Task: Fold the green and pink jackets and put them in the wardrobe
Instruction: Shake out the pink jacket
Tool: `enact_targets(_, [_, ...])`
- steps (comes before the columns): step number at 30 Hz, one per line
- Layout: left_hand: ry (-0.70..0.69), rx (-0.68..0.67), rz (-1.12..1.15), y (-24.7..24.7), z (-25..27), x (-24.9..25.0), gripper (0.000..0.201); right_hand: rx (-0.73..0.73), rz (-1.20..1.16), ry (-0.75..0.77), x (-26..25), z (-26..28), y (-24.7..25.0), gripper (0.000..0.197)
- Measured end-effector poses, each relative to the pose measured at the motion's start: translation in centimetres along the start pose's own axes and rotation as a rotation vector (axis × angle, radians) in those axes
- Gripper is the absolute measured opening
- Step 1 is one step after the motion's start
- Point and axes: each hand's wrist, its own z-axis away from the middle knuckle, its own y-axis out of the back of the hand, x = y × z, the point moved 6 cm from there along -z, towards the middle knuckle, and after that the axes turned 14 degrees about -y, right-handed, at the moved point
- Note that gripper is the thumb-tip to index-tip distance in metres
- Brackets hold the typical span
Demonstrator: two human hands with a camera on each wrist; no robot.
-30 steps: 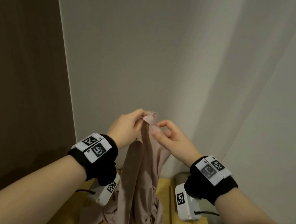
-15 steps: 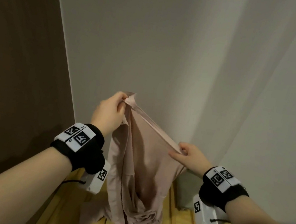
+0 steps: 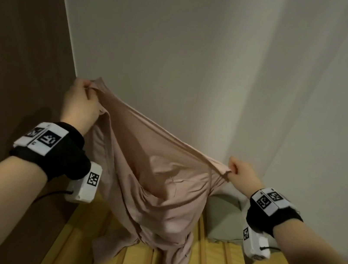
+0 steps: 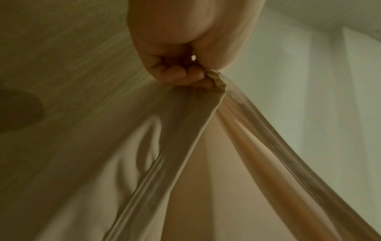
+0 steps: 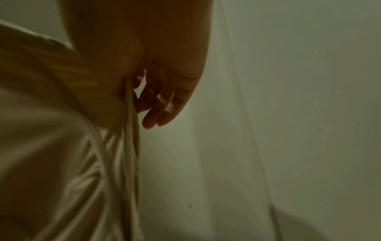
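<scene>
Since a moment ago my hands have drawn apart, stretching the pink jacket (image 3: 161,175) wide. Left hand (image 3: 80,105) and right hand (image 3: 241,173) each pinch its edge, straightening it for folding.

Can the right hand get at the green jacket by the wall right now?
Probably not yet. The right hand pinches the pink jacket, stretched across to the left hand. The green jacket lies just below it with nothing between, but the grip must let go first.
</scene>
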Motion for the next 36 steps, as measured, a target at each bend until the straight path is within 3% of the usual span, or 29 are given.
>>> enact_targets(4, [0.031,-0.191,-0.015,-2.3,2.0,-0.1,0.027,0.098,-0.266,0.019,-2.4,-0.3,1.9,0.038])
enact_targets(7, [0.019,-0.460,-0.005,-5.0,4.1,0.9,0.045,0.129,-0.378,0.043,-5.5,-0.5,2.7,0.022])
enact_targets(9, [-0.062,-0.640,0.007,-6.7,5.7,2.6,0.060,0.117,-0.359,0.090,-8.3,-0.2,3.1,0.015])
enact_targets(13, [-0.115,-0.914,0.236,-10.1,8.9,5.7,0.087,0.027,-0.319,0.315,-13.8,1.8,3.5,0.034])
enact_targets(15, [-0.122,-0.997,0.314,-11.4,10.1,7.1,0.073,-0.003,-0.309,0.408,-15.8,2.9,3.6,0.035])
enact_targets(19, [-0.188,-0.891,0.285,-12.2,9.7,8.8,0.016,-0.058,-0.336,0.455,-16.9,3.8,3.2,0.031])
enact_targets(22, [-0.240,-0.837,0.294,-11.7,9.0,9.1,0.019,-0.087,-0.485,0.408,-15.2,3.8,2.7,0.022])
enact_targets(25, [-0.255,-0.801,0.496,-10.2,8.0,9.3,0.019,-0.212,-0.557,0.290,-12.5,3.2,0.7,0.023])
enact_targets(28, [-0.235,-0.740,0.660,-8.4,6.7,9.3,0.032,-0.409,-0.446,0.198,-9.6,3.1,-3.2,0.035])
enact_targets(31, [-0.242,-0.683,0.691,-6.6,5.0,9.7,0.036,-0.613,-0.227,0.210,-7.4,3.7,-7.8,0.041])
enact_targets(32, [-0.258,-0.669,0.689,-6.0,4.7,9.9,0.036,-0.637,-0.165,0.211,-7.0,3.9,-9.2,0.044])
enact_targets(36, [-0.310,-0.633,0.629,-4.1,3.6,10.6,0.034,-0.509,-0.032,0.254,-6.9,3.7,-12.2,0.040])
